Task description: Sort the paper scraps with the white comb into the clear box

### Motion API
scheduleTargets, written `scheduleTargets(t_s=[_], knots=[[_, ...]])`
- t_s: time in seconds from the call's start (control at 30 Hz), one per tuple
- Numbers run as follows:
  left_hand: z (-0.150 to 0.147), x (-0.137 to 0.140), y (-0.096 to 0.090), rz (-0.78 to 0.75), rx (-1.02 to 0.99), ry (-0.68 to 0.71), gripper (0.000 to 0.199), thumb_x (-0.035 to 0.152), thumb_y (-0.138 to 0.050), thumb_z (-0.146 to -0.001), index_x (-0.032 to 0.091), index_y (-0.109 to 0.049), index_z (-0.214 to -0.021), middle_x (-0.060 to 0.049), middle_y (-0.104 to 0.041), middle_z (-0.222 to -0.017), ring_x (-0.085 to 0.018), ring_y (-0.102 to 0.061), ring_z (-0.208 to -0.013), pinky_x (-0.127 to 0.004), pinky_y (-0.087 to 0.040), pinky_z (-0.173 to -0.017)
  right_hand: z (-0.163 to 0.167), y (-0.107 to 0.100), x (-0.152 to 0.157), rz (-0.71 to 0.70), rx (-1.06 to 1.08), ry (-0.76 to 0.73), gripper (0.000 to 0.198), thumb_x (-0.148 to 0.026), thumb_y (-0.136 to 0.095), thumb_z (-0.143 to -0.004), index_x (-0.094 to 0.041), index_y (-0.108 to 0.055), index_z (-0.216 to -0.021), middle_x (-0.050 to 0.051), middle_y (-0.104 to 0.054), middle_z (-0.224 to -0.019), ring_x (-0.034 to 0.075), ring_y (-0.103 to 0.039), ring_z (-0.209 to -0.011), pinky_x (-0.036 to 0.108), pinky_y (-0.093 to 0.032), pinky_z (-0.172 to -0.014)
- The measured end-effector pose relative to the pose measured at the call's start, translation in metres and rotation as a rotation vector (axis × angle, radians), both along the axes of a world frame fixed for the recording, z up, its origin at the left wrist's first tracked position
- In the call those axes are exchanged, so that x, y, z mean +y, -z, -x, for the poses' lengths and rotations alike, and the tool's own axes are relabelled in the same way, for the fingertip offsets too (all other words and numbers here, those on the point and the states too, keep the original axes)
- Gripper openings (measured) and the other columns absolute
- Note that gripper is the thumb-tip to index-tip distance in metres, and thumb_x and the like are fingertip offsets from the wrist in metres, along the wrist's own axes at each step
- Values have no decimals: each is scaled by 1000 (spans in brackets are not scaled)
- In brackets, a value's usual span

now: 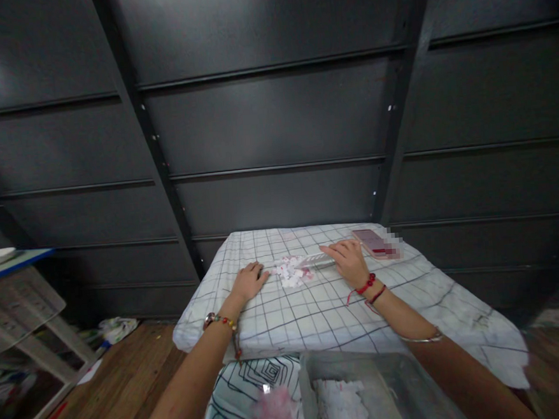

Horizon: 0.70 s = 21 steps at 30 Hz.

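Observation:
My left hand [250, 282] lies flat on a white cloth with dark grid lines [277, 318], its fingers stretched toward a small heap of white and pink pieces [291, 274]. Just right of the heap, my right hand [349, 262] pinches one end of a long white strip [314, 259]. The strip's other end reaches over the heap. What the small pieces are made of is too fine to make out.
Behind my right hand lies a phone [370, 243]. In front of the table stands a grey plastic bin [397, 386] holding a stack of white strips [342, 406]; beside it sits a pink plastic bag [273, 414]. Dark panels [273, 120] rise behind, and a side table [20, 272] stands left.

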<state>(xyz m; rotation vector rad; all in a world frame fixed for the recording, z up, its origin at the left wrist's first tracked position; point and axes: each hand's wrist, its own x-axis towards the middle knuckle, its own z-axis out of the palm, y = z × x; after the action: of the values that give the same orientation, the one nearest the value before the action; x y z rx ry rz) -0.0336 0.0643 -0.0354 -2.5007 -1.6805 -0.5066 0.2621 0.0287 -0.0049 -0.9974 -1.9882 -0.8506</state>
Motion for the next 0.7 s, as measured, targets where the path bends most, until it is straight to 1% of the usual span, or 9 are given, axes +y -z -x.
scheduleTargets(t_s=[0.07,0.13,0.3,0.37,0.57,0.7], knots=[[1,1,2,-3,-1,-1,40,43,-31,-89,17,-51,-113,-10,-50,-123,-23,-45,-114,-37,-34,-94,0,0,0,18,-32,-53,39,0,-41,-71,-18,-62,-98,4,-61,-83,17,-45,-82,35,-31,-78],[1,2,3,-3,4,-3,40,42,-31,-89,18,-51,-113,-10,-50,-124,-23,-44,-115,-36,-34,-95,-1,0,0,21,-25,-69,38,-1,-41,-70,-18,-63,-96,4,-60,-82,17,-45,-82,35,-31,-78],[1,4,4,-3,6,-8,41,43,-31,-89,17,-52,-113,-10,-50,-125,-24,-42,-117,-38,-32,-96,-2,0,0,-17,77,19,42,0,-40,-71,-21,-62,-100,4,-60,-82,18,-45,-81,36,-32,-78],[1,4,4,-12,8,-8,42,43,-31,-89,17,-51,-114,-10,-50,-125,-23,-42,-117,-38,-32,-97,-1,0,0,-28,70,15,41,0,-40,-72,-20,-62,-101,4,-61,-83,17,-45,-81,35,-32,-78],[1,4,5,-23,41,-9,44,45,-30,-89,16,-51,-115,-11,-49,-126,-23,-42,-117,-37,-33,-97,6,-3,-3,-25,-58,-184,37,2,-38,-75,-15,-61,-99,5,-62,-83,15,-47,-81,29,-34,-73],[2,5,6,-38,32,6,43,45,-29,-90,17,-51,-115,-9,-51,-124,-22,-43,-117,-35,-33,-97,6,-7,-9,-24,-62,-229,37,1,-38,-75,-15,-61,-99,5,-62,-80,15,-48,-78,29,-34,-71]])
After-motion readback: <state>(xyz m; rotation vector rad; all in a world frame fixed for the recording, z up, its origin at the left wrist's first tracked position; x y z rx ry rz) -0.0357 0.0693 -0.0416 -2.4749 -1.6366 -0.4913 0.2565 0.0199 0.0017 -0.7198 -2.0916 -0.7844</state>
